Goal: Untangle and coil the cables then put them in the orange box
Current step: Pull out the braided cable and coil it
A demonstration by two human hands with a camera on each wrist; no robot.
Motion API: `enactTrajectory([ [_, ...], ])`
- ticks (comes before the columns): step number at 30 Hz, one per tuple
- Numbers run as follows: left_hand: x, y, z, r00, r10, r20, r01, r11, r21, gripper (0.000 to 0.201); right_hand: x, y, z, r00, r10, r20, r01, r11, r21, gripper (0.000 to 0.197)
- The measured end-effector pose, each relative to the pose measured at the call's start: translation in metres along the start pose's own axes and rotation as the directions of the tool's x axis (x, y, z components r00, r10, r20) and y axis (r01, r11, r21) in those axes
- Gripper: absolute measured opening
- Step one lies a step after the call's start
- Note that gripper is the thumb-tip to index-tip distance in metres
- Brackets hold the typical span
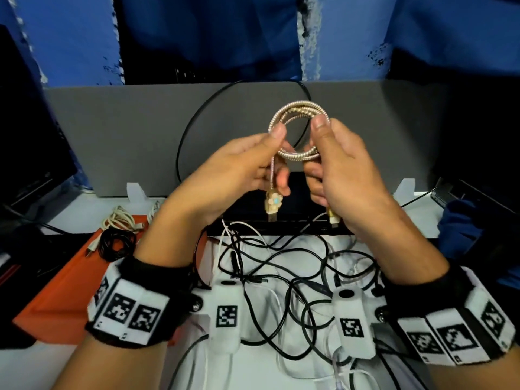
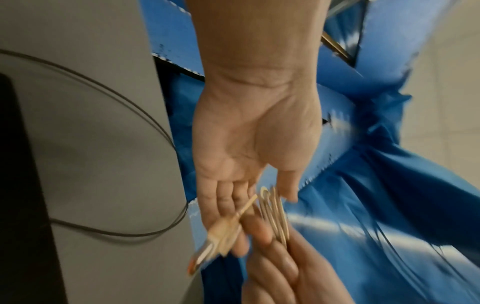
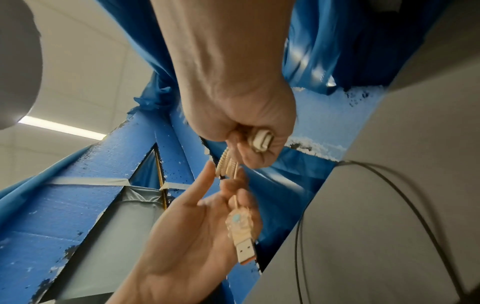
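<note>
I hold a gold spiral-wrapped cable (image 1: pixel 298 112) coiled into a small loop above the table. My left hand (image 1: pixel 270 156) pinches the loop's left side with the thumb on top. From there the cable's USB plug (image 1: pixel 272 206), which carries a flower ornament, hangs down. My right hand (image 1: pixel 323 153) grips the loop's right side, and the other plug (image 1: pixel 333 218) sticks out below its palm. The orange box (image 1: pixel 64 291) sits at the lower left with a black coil (image 1: pixel 116 244) and a beige coil (image 1: pixel 121 219) in it. In the right wrist view my right hand (image 3: pixel 241 131) is closed on the coil (image 3: pixel 228 164).
A tangle of black and white cables (image 1: pixel 295 277) lies on the white table under my hands. A grey divider panel (image 1: pixel 112 130) stands behind, with a black cable loop (image 1: pixel 180 147) against it. A dark monitor (image 1: pixel 25 142) is at the left.
</note>
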State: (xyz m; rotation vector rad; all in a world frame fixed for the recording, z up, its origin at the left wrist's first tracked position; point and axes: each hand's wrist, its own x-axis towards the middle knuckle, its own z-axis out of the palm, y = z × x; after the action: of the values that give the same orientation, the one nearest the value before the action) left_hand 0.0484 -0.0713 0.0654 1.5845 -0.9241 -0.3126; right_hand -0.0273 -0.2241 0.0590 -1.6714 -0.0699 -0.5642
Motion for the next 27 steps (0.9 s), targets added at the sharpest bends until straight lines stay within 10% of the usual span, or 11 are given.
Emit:
enactTrajectory([
  [5,-0.007,0.000,-0.028,0.999,0.020,0.041,-0.029,0.972,0.234,0.018,0.002,-0.005,-0.014,0.993,-0.118,-0.015,0.110,0.958,-0.263,0.037],
  [10,-0.009,0.008,-0.032,0.988,0.069,-0.136,-0.083,0.991,-0.102,0.012,-0.001,-0.005,-0.017,0.975,-0.207,0.079,0.189,0.589,-0.785,0.035],
  [19,-0.009,0.021,-0.009,0.970,0.176,-0.168,-0.227,0.899,-0.375,0.013,-0.004,-0.002,-0.008,0.965,-0.254,0.065,0.168,0.407,-0.898,0.026],
  [27,-0.004,0.014,-0.002,0.919,0.247,-0.307,-0.209,0.966,0.153,0.013,0.001,0.003,-0.011,0.979,-0.201,0.033,0.181,0.786,-0.591,0.037],
])
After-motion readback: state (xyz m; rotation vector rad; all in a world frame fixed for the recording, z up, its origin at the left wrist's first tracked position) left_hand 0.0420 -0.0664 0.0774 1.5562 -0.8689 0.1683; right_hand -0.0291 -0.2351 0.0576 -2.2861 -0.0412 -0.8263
